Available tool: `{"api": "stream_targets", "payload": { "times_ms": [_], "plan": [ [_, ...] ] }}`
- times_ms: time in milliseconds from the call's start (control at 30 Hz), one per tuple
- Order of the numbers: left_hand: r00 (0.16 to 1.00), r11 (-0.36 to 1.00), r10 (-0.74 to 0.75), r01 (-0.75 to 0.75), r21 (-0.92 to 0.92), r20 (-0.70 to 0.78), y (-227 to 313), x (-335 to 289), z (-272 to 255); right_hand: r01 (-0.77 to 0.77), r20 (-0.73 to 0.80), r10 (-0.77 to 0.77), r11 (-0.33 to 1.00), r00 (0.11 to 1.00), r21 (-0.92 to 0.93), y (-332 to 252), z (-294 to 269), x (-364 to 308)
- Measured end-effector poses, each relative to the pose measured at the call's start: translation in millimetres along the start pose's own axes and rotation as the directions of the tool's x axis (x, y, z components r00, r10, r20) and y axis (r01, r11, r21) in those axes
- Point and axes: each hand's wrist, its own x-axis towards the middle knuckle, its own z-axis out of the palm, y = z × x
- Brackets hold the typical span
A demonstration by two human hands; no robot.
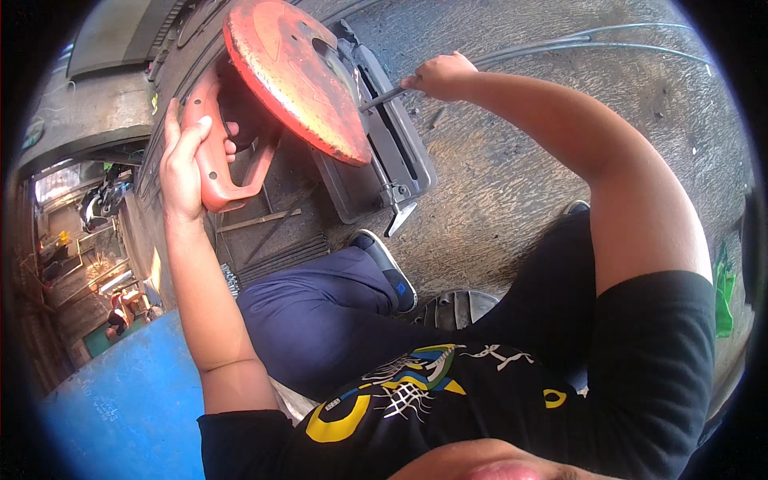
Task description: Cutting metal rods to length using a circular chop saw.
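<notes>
An orange cut-off saw [300,84] with a worn, scuffed round guard stands on its dark grey base [348,192] in front of me. My left hand [184,164] is wrapped round the saw's orange loop handle [212,152]. To the right of the guard, my right hand [442,78] is closed on a thin grey metal rod [386,98]. The rod's near end reaches in at the saw, beside the guard's edge. Long thin rods [552,46] trail away to the right beyond that hand. The guard hides most of the cutting wheel and the place where the rod enters.
Several dark rods [284,260] and a thin wooden stick [260,220] lie on the ground left of my shoe [390,272]. A blue surface [132,400] fills the lower left. Another person [124,312] is far off at left. Something green [724,296] is at the right edge.
</notes>
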Motion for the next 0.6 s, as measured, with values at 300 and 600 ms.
{"api": "stream_targets", "payload": {
  "times_ms": [300,600],
  "plan": [
    [1.0,1.0,-0.001,0.001,-0.006,0.001,1.1,-0.4,-0.1,-0.004,0.028,0.006,0.999,1.0,-0.05,-2.4,-2.1,-2.9],
    [1.0,1.0,-0.007,0.007,-0.013,0.005,1.9,-1.1,0.3,-0.007,0.016,0.007,1.0,1.0,-0.026,-2.1,-1.1,-2.5]
  ]
}}
